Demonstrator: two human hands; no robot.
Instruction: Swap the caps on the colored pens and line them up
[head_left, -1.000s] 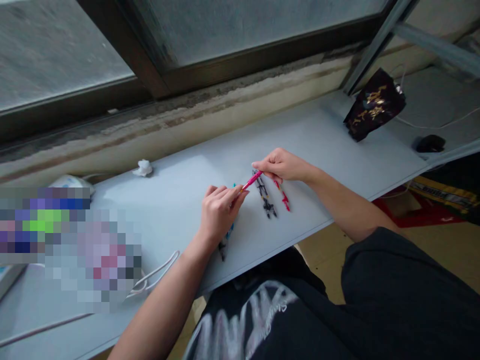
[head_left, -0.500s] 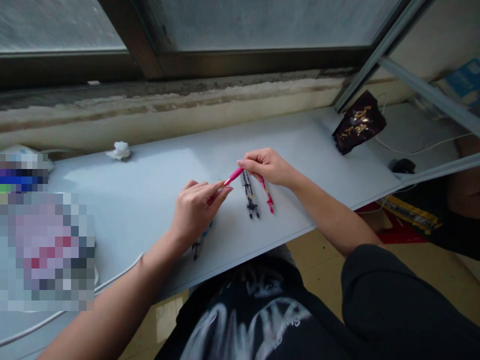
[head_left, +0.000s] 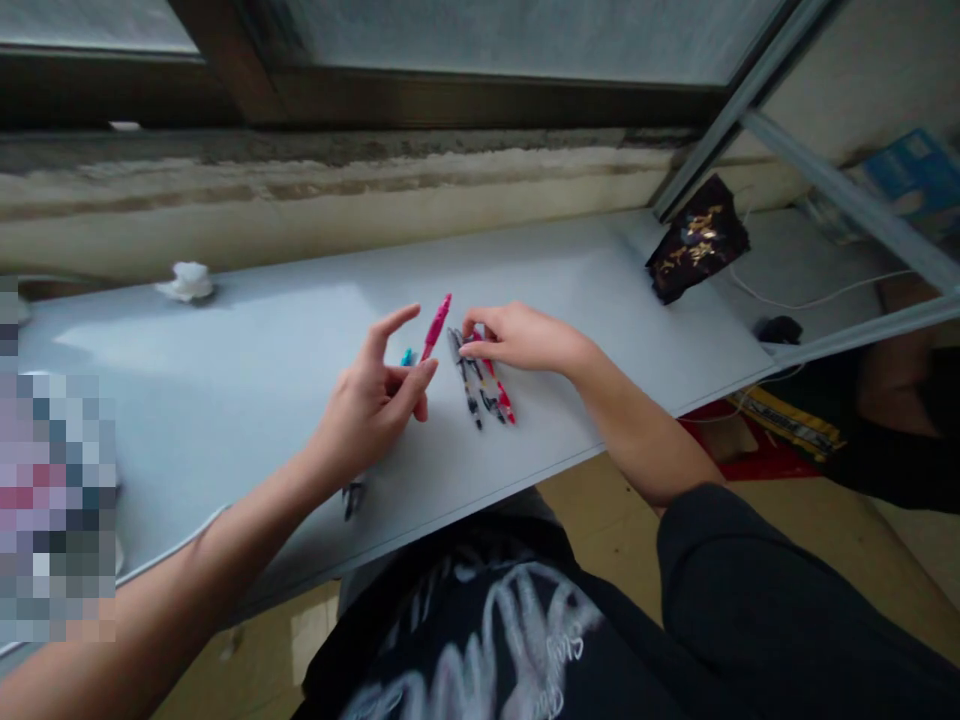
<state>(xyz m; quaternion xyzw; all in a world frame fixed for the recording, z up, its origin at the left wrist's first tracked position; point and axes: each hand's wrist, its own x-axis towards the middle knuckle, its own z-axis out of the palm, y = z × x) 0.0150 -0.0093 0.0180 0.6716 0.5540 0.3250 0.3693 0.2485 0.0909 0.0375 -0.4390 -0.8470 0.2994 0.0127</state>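
My left hand (head_left: 379, 395) holds a pink pen (head_left: 436, 328), gripped low between thumb and curled fingers while the index finger sticks out apart. The pen points up and away from me. My right hand (head_left: 521, 338) is low over the desk, thumb and fingers closing around the upper part of a black pen (head_left: 489, 402). Beside it lie another black pen (head_left: 470, 393) and a red pen (head_left: 504, 395), whose top is partly behind my fingers. Under my left hand, a teal pen end (head_left: 407, 356) and dark pen tips (head_left: 352, 495) show; the rest is hidden.
The pens lie on a pale desk (head_left: 300, 330) below a window. A crumpled white tissue (head_left: 189, 282) sits near the wall. At the right are a dark bag with gold print (head_left: 699, 240), a metal frame post (head_left: 742, 115) and a cable. A blurred-out item (head_left: 52, 500) is at left.
The pink pen is now upright in my left hand alone; my right hand has let go of it and moved down to the pens on the desk. The view has shifted slightly right.
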